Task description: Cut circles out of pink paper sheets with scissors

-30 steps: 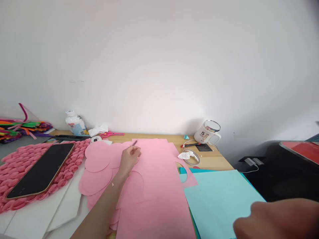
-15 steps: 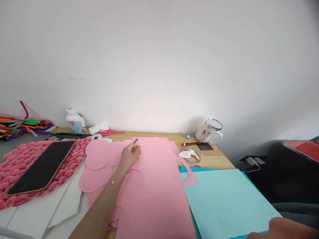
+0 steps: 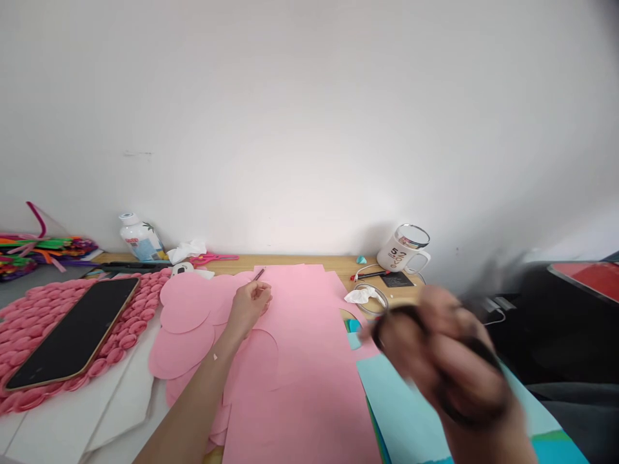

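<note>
I see the left hand (image 3: 249,304) lying on the far part of the pink sheet (image 3: 300,374), its forearm crossing the sheet's left edge. The fingers (image 3: 264,298) are pinched narrow on a thin pen (image 3: 260,275), whose end pokes out past the knuckles toward the sheet's far edge.

The right hand (image 3: 449,367) is raised off the sheet's right side, close to my camera and badly blurred. Its fingers are curled around a dark tool (image 3: 396,314) with looped handles. I cannot tell through the blur whether it is a pair of scissors.

Under that hand, a blue sheet (image 3: 401,412) lies against the pink sheet's right edge. Pink discs (image 3: 186,309) fan out from under the sheet's left edge. Left of those, a phone (image 3: 72,332) lies face up on a pink knitted mat (image 3: 29,309).

Beyond the sheet's far right corner a crumpled tissue (image 3: 360,295) sits by a clear ring, and a white mug (image 3: 403,248) stands further back on the worktop (image 3: 300,260). Beyond the far left corner there are pink scissors (image 3: 215,258) and a white bottle (image 3: 138,237).
</note>
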`<action>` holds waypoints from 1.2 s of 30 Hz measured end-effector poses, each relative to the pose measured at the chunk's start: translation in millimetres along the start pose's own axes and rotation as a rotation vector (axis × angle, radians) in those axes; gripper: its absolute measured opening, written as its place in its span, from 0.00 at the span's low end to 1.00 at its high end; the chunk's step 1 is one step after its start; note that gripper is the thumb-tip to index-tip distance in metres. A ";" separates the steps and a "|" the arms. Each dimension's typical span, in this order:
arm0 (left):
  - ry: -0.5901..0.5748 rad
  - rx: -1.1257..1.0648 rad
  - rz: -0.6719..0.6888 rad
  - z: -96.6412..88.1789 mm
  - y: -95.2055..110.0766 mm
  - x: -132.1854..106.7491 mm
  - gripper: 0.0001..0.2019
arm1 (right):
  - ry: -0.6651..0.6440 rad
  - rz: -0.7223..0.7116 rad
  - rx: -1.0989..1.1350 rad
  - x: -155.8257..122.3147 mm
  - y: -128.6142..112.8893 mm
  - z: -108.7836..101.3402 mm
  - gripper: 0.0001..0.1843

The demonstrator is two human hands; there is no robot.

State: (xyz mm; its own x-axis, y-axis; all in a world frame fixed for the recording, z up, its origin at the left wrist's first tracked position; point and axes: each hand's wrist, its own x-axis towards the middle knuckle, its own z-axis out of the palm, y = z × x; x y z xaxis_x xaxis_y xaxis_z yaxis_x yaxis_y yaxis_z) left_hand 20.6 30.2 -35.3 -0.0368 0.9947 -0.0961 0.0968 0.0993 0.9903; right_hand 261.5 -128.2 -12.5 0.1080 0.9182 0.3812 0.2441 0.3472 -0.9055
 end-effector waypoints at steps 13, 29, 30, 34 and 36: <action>0.013 -0.032 -0.002 1.0 -0.8 0.8 0.06 | -0.053 0.400 -0.902 67.8 65.7 0.3 0.09; -0.285 -0.195 0.152 2.7 18.1 -14.4 0.15 | 0.267 -0.059 0.185 103.6 -8.7 16.1 0.17; -0.316 -0.193 0.182 4.1 17.4 -16.1 0.17 | 0.293 -0.068 0.226 107.9 -12.8 18.6 0.17; -0.629 -0.179 0.387 7.5 14.2 -25.4 0.51 | 0.514 -0.194 0.215 118.2 -31.2 36.8 0.14; -0.778 -0.109 0.428 8.5 15.2 -33.3 0.62 | 0.578 -0.290 0.135 120.3 -43.5 49.8 0.12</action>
State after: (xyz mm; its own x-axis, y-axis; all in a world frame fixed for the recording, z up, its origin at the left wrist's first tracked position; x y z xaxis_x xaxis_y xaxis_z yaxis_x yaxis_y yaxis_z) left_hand 31.8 -1.2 -17.9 0.6699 0.6865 0.2826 -0.1489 -0.2486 0.9571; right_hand 215.9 -23.4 63.5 0.5650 0.5464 0.6182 0.2221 0.6209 -0.7518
